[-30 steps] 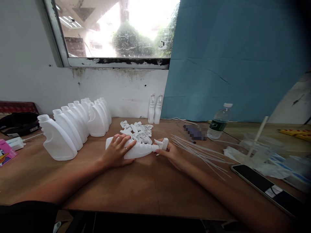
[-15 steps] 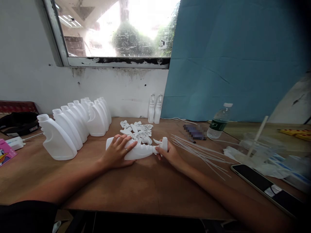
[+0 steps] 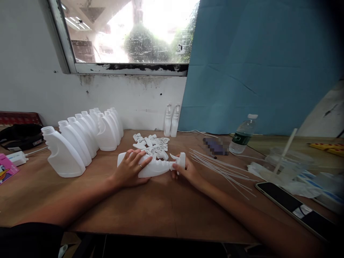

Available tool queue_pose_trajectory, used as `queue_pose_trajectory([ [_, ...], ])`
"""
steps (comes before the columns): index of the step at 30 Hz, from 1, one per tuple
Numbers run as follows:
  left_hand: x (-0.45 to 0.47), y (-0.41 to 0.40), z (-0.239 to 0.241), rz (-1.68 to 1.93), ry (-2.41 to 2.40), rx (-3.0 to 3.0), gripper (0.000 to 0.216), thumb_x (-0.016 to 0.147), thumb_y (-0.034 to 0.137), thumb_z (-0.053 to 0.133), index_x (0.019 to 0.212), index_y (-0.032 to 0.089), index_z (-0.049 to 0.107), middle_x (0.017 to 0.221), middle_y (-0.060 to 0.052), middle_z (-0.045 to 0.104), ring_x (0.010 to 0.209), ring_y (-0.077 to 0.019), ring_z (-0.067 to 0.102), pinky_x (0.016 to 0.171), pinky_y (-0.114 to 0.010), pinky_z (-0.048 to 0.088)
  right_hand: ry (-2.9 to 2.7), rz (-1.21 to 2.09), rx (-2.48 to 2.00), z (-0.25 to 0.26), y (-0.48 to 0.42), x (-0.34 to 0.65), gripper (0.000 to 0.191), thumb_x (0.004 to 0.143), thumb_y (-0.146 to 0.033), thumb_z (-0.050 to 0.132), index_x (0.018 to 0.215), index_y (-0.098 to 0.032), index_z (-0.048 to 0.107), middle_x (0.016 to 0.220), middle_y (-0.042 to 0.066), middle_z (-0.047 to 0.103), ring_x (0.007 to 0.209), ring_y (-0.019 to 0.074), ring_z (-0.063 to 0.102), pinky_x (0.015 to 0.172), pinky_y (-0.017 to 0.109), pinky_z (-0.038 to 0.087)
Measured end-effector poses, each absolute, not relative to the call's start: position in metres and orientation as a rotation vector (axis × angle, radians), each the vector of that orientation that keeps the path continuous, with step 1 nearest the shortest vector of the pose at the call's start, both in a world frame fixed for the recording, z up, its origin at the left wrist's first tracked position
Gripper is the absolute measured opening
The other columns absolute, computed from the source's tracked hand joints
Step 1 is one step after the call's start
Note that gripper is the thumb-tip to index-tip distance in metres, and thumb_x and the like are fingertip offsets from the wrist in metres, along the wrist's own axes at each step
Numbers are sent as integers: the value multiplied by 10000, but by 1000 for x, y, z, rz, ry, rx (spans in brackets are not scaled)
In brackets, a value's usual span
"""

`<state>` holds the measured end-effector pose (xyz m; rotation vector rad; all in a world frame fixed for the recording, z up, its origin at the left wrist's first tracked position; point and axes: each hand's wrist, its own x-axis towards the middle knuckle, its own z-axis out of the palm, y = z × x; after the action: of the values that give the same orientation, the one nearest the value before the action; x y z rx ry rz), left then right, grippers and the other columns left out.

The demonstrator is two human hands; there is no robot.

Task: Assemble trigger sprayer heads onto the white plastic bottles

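Note:
A white spray bottle (image 3: 156,167) lies on its side on the brown table, its neck pointing right. My left hand (image 3: 132,165) is wrapped over its body, a ring on one finger. At the neck, my right hand (image 3: 185,170) grips the white trigger sprayer head (image 3: 182,160), thumb on the collar; the head sits against the bottle's mouth. Some of the right fingers are hidden behind it. Just beyond the bottle lies a pile of loose white trigger heads (image 3: 153,144).
Open white bottles (image 3: 66,154) stand in rows at the left. Two bottles with sprayers (image 3: 171,122) stand by the wall. Thin white tubes (image 3: 220,168) lie right of my hand. Farther right are a water bottle (image 3: 243,134), a phone (image 3: 292,204) and a clear plastic container (image 3: 292,161).
The bottle has shifted very slightly to the right. Both hands keep their hold, and the rest looks the same.

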<state>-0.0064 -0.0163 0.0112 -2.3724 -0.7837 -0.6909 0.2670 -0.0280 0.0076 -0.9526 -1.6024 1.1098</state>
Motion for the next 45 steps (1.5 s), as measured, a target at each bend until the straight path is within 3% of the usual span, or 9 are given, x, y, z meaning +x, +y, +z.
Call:
queue_pose_trajectory([
  [5,-6,-16,11,-711,-776,-2375,681,794,558,558,1356,182,469,1280,-196,513,1175,-371,447,1004,-553,309,-1618,1101,-969,10,-29,268,450,727,-476,712,971,-236,420,573,-67,603,462,162,560,532,310,455],
  [9,-6,-16,11,-699,-778,-2373,676,800,567,546,1348,177,476,1275,-197,513,1173,-368,446,1003,-551,310,-1620,1067,-981,8,-28,269,559,652,-420,782,1024,-235,410,700,-37,662,563,173,611,582,309,481],
  [12,-6,-16,11,-699,-776,-2378,675,802,569,543,1344,173,479,1280,-199,510,1174,-367,443,1004,-552,309,-1623,1046,-1007,6,-26,269,466,725,-442,717,1010,-216,426,574,-59,615,491,162,572,561,307,468],
  [16,-5,-17,12,-696,-789,-2373,669,805,573,538,1336,170,488,1274,-196,515,1170,-367,447,999,-548,317,-1602,979,-1014,6,-25,269,586,615,-405,802,1040,-218,445,876,10,681,722,185,631,667,305,491],
  [21,-5,-17,11,-695,-784,-2382,677,808,579,532,1347,174,477,1286,-190,509,1180,-363,443,1013,-542,310,-1591,975,-1058,8,-27,269,510,671,-440,752,1023,-209,464,742,-15,646,595,173,601,610,320,494],
  [26,-5,-17,11,-700,-788,-2381,677,807,583,532,1345,176,480,1285,-190,515,1175,-365,450,1008,-545,313,-1581,955,-1028,10,-26,267,679,531,-400,831,1071,-213,465,959,36,661,831,212,636,738,334,513],
  [39,-4,-21,11,-765,-763,-2393,655,805,560,570,1335,185,481,1272,-182,525,1191,-351,453,1023,-529,309,-1527,1011,-1089,11,-31,269,384,623,-438,798,789,-132,636,602,22,657,561,179,595,550,289,449],
  [42,-3,-20,11,-782,-764,-2388,653,804,555,578,1336,192,474,1270,-178,529,1191,-345,455,1023,-527,309,-1527,1017,-1063,10,-30,269,388,644,-440,788,818,-130,634,624,24,655,575,181,602,560,293,461],
  [45,-5,-19,12,-797,-767,-2386,649,802,551,584,1333,194,471,1269,-176,532,1184,-345,459,1019,-534,307,-1557,1027,-1023,10,-26,270,490,630,-449,795,974,-145,624,782,48,688,676,199,632,622,314,504],
])
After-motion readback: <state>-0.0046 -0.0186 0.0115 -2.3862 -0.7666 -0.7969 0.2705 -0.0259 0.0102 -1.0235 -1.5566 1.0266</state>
